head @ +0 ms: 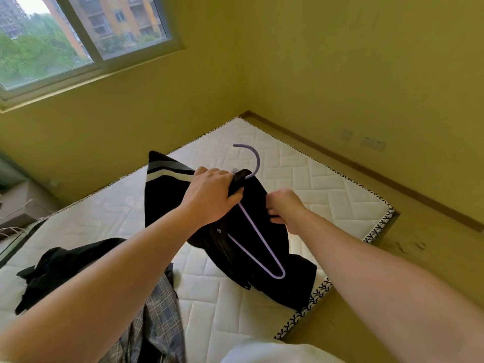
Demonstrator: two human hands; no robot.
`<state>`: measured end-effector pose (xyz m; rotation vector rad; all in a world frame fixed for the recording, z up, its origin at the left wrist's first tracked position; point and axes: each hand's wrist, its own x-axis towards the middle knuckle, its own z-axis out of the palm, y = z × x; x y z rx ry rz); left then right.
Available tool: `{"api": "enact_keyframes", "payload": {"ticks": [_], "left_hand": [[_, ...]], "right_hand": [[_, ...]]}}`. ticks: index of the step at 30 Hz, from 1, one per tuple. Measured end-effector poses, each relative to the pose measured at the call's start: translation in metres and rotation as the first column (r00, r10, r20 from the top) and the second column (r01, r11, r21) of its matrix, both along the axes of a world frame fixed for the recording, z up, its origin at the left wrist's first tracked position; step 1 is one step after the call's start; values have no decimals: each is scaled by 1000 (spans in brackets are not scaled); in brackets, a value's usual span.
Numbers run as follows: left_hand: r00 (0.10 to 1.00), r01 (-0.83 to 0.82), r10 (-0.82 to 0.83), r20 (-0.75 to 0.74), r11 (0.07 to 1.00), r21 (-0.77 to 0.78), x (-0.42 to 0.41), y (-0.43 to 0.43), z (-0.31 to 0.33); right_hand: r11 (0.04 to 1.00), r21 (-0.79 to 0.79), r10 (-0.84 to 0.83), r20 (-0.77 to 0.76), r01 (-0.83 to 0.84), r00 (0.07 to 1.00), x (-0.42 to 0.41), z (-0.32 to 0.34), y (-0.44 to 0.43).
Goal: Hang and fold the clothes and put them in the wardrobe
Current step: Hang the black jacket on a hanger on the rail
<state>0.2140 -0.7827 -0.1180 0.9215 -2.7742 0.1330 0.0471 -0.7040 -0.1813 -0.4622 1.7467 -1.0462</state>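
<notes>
A black garment with a grey and a white stripe hangs in the air above a white quilted mattress. A purple hanger sits partly inside it, its hook sticking up above the collar. My left hand grips the garment's collar together with the hanger's neck. Just to the right, my right hand pinches the black fabric at the garment's edge.
A black piece of clothing and a grey plaid one lie on the mattress at the lower left. Yellow walls meet behind the mattress, with a window at the upper left and sockets low on the right wall.
</notes>
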Motion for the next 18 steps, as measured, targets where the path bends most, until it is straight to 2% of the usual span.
{"api": "enact_keyframes", "payload": {"ticks": [2, 4, 5, 9, 14, 16, 18], "left_hand": [[1000, 13, -13, -1, 1000, 3, -6, 1, 3], [1000, 15, -15, -3, 1000, 6, -13, 3, 7], [1000, 19, -19, -2, 1000, 5, -16, 3, 8], [999, 39, -39, -9, 999, 12, -27, 3, 19], [990, 71, -68, -122, 997, 22, -39, 1, 23], [987, 42, -30, -159, 996, 74, -42, -5, 21], [982, -35, 58, -178, 991, 130, -44, -10, 17]], "right_hand": [[923, 250, 337, -160, -292, 928, -12, -19, 5], [785, 389, 574, -161, -483, 803, -15, -37, 10], [749, 417, 613, -140, -515, 778, -15, -46, 13], [771, 393, 565, -58, -501, 823, -13, -79, 21], [816, 376, 531, -186, -439, 827, -24, -82, 14], [852, 313, 482, -160, -419, 861, -35, -66, 6], [936, 153, 332, -96, -316, 938, -49, -43, -4]]}}
